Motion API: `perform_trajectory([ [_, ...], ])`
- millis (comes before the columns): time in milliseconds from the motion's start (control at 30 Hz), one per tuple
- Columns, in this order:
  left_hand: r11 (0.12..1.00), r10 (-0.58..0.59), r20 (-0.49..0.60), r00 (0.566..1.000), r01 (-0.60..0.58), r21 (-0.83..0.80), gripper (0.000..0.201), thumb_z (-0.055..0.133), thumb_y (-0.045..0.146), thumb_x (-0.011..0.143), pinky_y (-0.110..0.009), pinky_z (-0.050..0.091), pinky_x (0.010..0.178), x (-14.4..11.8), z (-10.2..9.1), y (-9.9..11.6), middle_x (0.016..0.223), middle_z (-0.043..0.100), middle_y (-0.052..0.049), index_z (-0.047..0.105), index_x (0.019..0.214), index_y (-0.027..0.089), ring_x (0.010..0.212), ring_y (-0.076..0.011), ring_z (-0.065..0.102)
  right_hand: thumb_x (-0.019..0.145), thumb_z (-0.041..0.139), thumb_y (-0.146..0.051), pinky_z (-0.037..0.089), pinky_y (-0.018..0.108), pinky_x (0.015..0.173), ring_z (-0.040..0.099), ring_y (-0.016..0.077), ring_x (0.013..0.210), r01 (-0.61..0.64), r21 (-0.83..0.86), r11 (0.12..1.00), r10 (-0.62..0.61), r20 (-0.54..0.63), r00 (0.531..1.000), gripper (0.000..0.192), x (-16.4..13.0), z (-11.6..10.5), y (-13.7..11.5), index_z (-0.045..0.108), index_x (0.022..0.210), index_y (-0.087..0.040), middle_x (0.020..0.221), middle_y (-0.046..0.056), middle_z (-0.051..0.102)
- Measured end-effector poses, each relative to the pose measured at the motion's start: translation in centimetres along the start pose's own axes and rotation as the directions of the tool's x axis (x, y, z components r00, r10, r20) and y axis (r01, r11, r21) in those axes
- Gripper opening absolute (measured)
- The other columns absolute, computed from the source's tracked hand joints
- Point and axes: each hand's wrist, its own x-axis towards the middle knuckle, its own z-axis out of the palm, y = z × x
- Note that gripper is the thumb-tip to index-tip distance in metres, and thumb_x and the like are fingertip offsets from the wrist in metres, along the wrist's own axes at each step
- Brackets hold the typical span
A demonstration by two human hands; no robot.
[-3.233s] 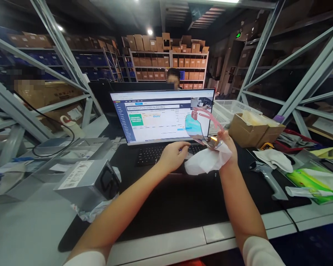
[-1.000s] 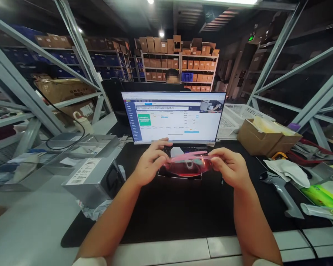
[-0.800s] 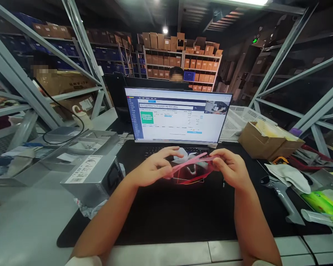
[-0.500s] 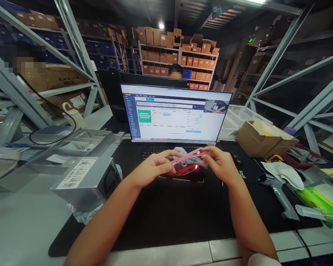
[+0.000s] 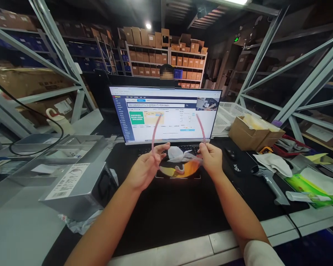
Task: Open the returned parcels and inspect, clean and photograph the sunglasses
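Sunglasses (image 5: 192,168) hang in the air above the black mat (image 5: 180,218), pink arms spread and pointing up before the monitor (image 5: 166,129). The left hand (image 5: 145,169) has its grip closed on one hinge end, the right hand (image 5: 212,158) on the other. The step in hand seems to be holding the frame unfolded; any next move calls for even pressure on both sides. The see-through lens shades yellow to orange around a pale nose piece. Beyond lies crumpled white tissue (image 5: 175,153).

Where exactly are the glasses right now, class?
In the head view, the glasses are near the middle, held between the left hand and right hand, in front of the monitor, above the black mat.
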Motion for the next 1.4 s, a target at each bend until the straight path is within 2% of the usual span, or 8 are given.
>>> perform_trajectory([
  [133,0.986,0.014,-0.255,0.967,0.028,0.163,0.036,0.061,0.052,0.093,-0.044,0.047,0.101,0.2,0.3,-1.2,0.12,0.072,-0.014,0.073,0.103,0.02,0.12,-0.0299,0.063,0.088,0.06,-0.051,0.032,0.024,0.048,0.041,0.0104,0.047,-0.128,0.212,0.969,0.137,-0.028,0.99,0.044,-0.4,0.2,-1.1,0.058,0.058,-0.018,0.05,-0.003,0.049],
  [200,0.916,0.216,-0.289,0.933,-0.091,0.392,0.05,0.053,0.051,0.097,-0.046,0.046,0.103,-0.1,0.4,-1.3,0.138,0.063,-0.015,0.057,0.137,0.022,0.128,-0.0306,0.059,0.088,0.06,-0.051,0.032,0.024,0.049,0.039,0.0099,0.049,-0.119,0.228,0.966,0.136,-0.062,0.989,0.044,-0.8,0.0,-1.8,0.055,0.058,-0.019,0.051,-0.003,0.047],
  [300,0.417,0.607,0.091,0.789,-0.414,0.809,0.075,0.068,0.053,0.087,-0.051,0.035,0.114,-1.0,0.8,-1.3,0.152,0.05,-0.014,0.039,0.152,0.029,0.144,-0.0339,0.042,0.089,0.06,-0.052,0.032,0.023,0.049,0.038,0.0096,0.05,-0.115,0.224,0.968,0.137,-0.088,0.987,0.046,-1.3,-0.1,-2.7,0.053,0.058,-0.019,0.052,-0.004,0.044],
  [400,-0.098,0.611,0.454,0.649,-0.507,0.856,0.074,0.083,0.043,0.074,-0.053,0.027,0.118,-1.8,1.8,-1.5,0.138,0.062,-0.013,0.051,0.14,0.029,0.142,-0.0356,0.044,0.09,0.061,-0.053,0.031,0.023,0.049,0.037,0.0091,0.05,-0.145,0.259,0.955,0.17,-0.076,0.983,0.047,-1.8,0.2,-3.0,0.053,0.059,-0.018,0.052,-0.004,0.044],
  [533,-0.228,0.622,0.454,0.638,-0.408,0.884,0.04,0.079,0.023,0.079,-0.052,0.025,0.117,-1.8,2.6,-2.1,0.126,0.07,-0.013,0.065,0.117,0.025,0.136,-0.0335,0.052,0.088,0.065,-0.057,0.028,0.022,0.047,0.036,0.0075,0.049,-0.228,0.367,0.902,0.253,-0.022,0.967,0.049,-2.2,0.9,-2.7,0.052,0.06,-0.018,0.054,-0.004,0.044],
  [900,-0.164,0.602,0.422,0.678,-0.412,0.896,0.037,0.068,0.015,0.086,-0.054,0.024,0.121,-0.8,-0.6,-0.3,0.12,0.074,-0.011,0.065,0.122,0.021,0.12,-0.0293,0.066,0.087,0.061,-0.066,0.031,0.023,0.045,0.039,0.0081,0.044,-0.339,0.525,0.78,0.237,0.254,0.938,0.051,-2.6,2.1,-3.4,0.061,0.071,-0.018,0.051,-0.006,0.041],
  [1200,0.758,0.44,-0.413,0.798,-0.083,0.647,0.04,0.067,0.043,0.09,-0.049,0.041,0.114,-3.6,-5.6,-0.7,0.128,0.067,-0.013,0.06,0.121,0.02,0.123,-0.0283,0.063,0.094,0.055,-0.053,0.036,0.025,0.055,0.046,0.0116,0.054,-0.114,0.257,0.96,0.061,0.204,0.977,0.038,-2.0,-0.9,-3.4,0.065,0.083,-0.019,0.057,-0.004,0.049],
  [1400,0.961,0.249,-0.616,0.748,-0.11,0.254,0.034,0.077,0.04,0.08,-0.06,0.036,0.115,-5.7,-7.0,-2.2,0.121,0.071,-0.008,0.055,0.101,0.024,0.116,-0.0283,0.068,0.084,0.061,-0.055,0.036,0.027,0.055,0.049,0.014,0.055,-0.208,-0.089,0.974,0.212,0.04,0.976,0.038,-0.6,-6.4,3.4,0.065,0.077,-0.018,0.058,-0.002,0.054],
])
